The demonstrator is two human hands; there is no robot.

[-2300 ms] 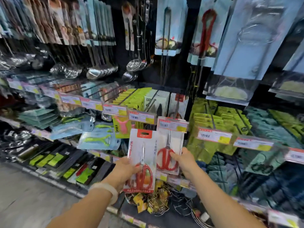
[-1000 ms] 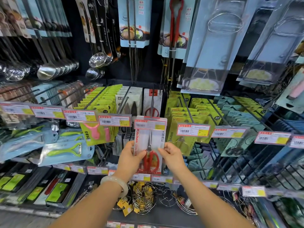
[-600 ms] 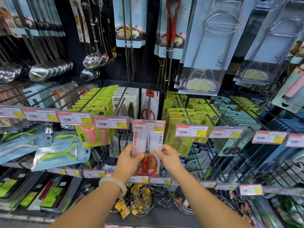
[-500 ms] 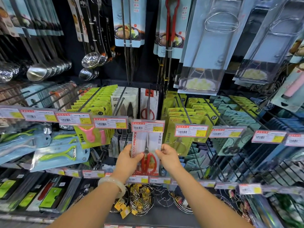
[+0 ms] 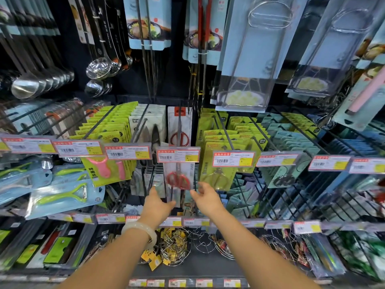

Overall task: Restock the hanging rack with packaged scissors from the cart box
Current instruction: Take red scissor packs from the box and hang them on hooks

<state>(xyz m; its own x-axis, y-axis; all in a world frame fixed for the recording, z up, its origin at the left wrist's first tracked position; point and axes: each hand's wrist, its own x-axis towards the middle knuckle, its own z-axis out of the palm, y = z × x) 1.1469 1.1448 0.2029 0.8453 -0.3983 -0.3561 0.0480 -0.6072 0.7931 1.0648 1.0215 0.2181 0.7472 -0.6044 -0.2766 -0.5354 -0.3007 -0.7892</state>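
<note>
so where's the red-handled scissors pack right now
In the head view, the red-handled scissors pack hangs centre frame under a red-and-yellow price tag, just above both hands.

Pack of red-handled scissors (image 5: pixel 178 180) is hanging on its peg right behind the price tag (image 5: pixel 178 156), with another pack (image 5: pixel 180 130) further back on the same hook. Both hands are just below it, fingers loose, not holding anything: left hand (image 5: pixel 157 205) with a pale bangle (image 5: pixel 141 231) on the wrist, right hand (image 5: pixel 206 200) beside the pack's lower corner. Green packs (image 5: pixel 108 130) fill the pegs either side, ladles (image 5: pixel 29 85) hang upper left, and wire racks (image 5: pixel 177 245) sit on the shelf underneath.
</note>
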